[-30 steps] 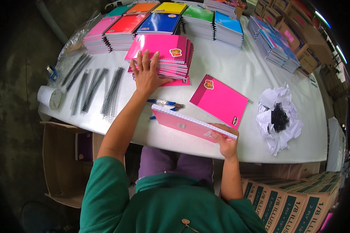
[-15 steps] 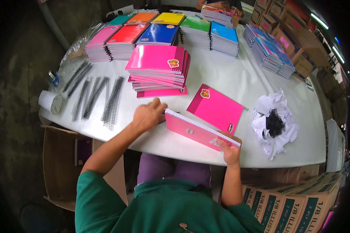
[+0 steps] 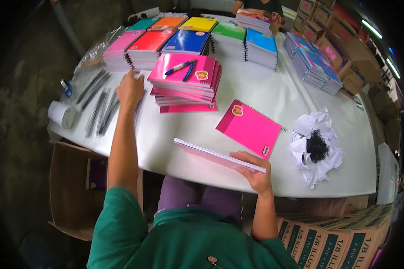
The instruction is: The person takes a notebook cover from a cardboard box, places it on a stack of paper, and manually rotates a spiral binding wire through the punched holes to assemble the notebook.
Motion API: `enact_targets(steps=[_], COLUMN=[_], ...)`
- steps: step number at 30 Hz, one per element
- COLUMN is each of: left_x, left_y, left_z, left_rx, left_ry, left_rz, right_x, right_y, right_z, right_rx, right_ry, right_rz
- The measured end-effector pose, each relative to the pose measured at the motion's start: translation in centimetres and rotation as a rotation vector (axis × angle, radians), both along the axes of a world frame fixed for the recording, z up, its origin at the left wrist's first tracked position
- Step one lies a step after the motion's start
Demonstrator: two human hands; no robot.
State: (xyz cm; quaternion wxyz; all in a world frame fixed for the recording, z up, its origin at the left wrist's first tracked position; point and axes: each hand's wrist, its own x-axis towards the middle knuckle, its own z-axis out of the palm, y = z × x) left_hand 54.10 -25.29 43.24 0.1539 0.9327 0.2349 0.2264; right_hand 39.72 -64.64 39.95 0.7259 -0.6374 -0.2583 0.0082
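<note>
My right hand (image 3: pixel 257 175) is closed on the right end of an unbound pink notebook (image 3: pixel 206 151), tilted on edge with its white punched side up. My left hand (image 3: pixel 131 87) is over the spiral binding coils (image 3: pixel 107 117) at the table's left, fingers apart; whether it touches one is hidden. A pink notebook with a coil (image 3: pixel 249 127) lies flat just beyond the held one. Farther back stands an uneven stack of pink notebooks (image 3: pixel 184 83). On its top cover is a blue pen (image 3: pixel 180 67), beside a second blue pen or a reflection.
Stacks of coloured notebooks (image 3: pixel 184 40) line the back of the white table (image 3: pixel 265 85). Crumpled paper with black wire scraps (image 3: pixel 317 145) lies at right, a paper roll (image 3: pixel 62 114) at left. Cartons stand around the table. Another person's hands (image 3: pixel 277 18) show at the far side.
My left hand has left the notebook and moved left to the coils. A blue pen now shows on the pink stack. My right hand has brought the notebook slightly left and nearer.
</note>
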Motion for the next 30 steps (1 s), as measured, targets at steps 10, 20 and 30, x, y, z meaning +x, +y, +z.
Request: enact_targets(steps=[10, 20, 30], left_x=[-7.9, -9.7, -13.8], left_y=[3.4, -1.1, -7.2], left_z=[-4.4, 0.8, 0.5], left_rx=[0.071, -0.484, -0.464], left_ry=[0.108, -0.152, 0.051], left_rz=[0.082, -0.626, -0.781], right_x=[0.8, 1.5, 1.9], right_y=[1.9, 1.8, 2.4], right_z=[-1.1, -1.6, -2.1], right_rx=[0.016, 0.018, -0.032], right_ry=[-0.047, -0.030, -0.089], right_rz=[0.053, 0.004, -0.136])
